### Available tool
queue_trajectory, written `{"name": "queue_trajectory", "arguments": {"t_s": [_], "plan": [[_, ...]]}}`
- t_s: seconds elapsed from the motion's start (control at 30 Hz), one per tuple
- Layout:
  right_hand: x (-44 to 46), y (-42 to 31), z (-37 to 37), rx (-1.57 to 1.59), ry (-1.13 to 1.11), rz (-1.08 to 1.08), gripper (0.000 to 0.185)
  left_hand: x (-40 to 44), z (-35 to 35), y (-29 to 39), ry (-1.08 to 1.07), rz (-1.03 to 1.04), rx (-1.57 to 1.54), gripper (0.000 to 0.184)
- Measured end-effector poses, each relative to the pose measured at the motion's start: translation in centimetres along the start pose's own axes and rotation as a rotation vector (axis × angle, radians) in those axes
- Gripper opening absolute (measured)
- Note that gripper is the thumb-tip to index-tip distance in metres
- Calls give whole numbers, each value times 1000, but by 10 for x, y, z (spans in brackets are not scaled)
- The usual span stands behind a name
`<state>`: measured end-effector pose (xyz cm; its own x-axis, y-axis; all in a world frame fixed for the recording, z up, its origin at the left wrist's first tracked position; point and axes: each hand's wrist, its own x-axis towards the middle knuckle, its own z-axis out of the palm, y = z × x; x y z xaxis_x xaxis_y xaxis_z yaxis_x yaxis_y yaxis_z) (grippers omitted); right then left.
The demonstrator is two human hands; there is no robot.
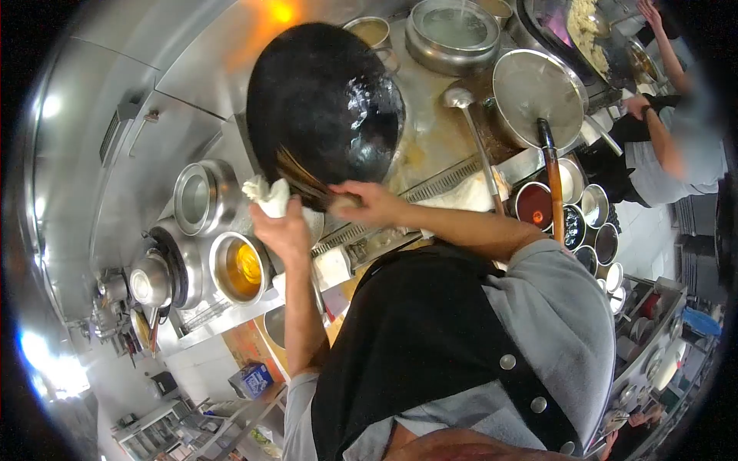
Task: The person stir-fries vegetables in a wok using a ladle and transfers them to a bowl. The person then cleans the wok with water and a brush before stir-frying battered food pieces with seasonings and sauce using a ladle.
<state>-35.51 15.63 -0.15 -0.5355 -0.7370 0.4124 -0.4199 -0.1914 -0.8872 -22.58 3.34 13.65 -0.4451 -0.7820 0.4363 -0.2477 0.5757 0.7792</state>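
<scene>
A large black wok (323,100) with a wet sheen on its right side lies on the steel stove. My left hand (283,228) grips a bunched white cloth (269,196) by the wok's near edge. Just to the right, my right hand (373,204) is closed around the handle end of a bamboo brush (301,174), whose bristles reach over the wok's lower left edge. A pot with yellow oil (244,266) stands left of and below my left hand.
A ladle (470,127) and a large strainer (538,96) lie right of the wok. Sauce containers, one with red liquid (534,206), line the right side. Lidded pots (196,198) stand at left. A co-worker (665,146) is at another wok, upper right.
</scene>
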Motion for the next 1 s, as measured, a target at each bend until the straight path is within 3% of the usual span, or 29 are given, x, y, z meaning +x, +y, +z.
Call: {"name": "queue_trajectory", "arguments": {"t_s": [0.03,0.1,0.13,0.2,0.27,0.33,0.4,0.5,0.53,0.57,0.6,0.67,0.8,0.9,1.0], "plan": [[-23,32,-18,-114,-148,60,29,7,-6,-16,-18,-80,-196,44],[-16,149,-113,-691,-388,-7,32,15,-25,-52,-52,-225,-252,43],[-4,97,-159,-530,-135,499,32,15,-31,-72,-48,-311,-319,43],[0,83,-195,-880,427,482,28,10,-28,-100,2,-361,-306,35],[-37,76,-199,-912,265,570,31,5,-29,-123,87,-491,-331,30],[-95,107,-174,-968,43,805,34,-4,-23,-148,74,-575,-389,26],[-146,114,-155,-889,6,772,34,-11,-15,-144,90,-766,-455,27],[-164,64,-150,-824,251,831,34,-41,26,-165,59,-873,-594,22],[-176,52,-153,-974,354,775,39,-50,43,-166,56,-903,-666,24],[-192,50,-162,-1083,277,827,47,-58,52,-152,30,-815,-780,29],[-211,57,-173,-1195,201,879,57,-64,69,-164,-22,-851,-730,29],[-255,88,-177,-1172,244,932,66,-71,91,-143,40,-796,-886,30],[-242,64,-172,-1034,177,1074,68,-67,93,-115,-56,-870,-720,35],[-229,63,-191,-819,317,846,53,-73,81,-147,-300,-1051,-761,53],[-229,67,-189,-512,451,721,40,-124,33,-159,-374,-898,-742,42]]}}
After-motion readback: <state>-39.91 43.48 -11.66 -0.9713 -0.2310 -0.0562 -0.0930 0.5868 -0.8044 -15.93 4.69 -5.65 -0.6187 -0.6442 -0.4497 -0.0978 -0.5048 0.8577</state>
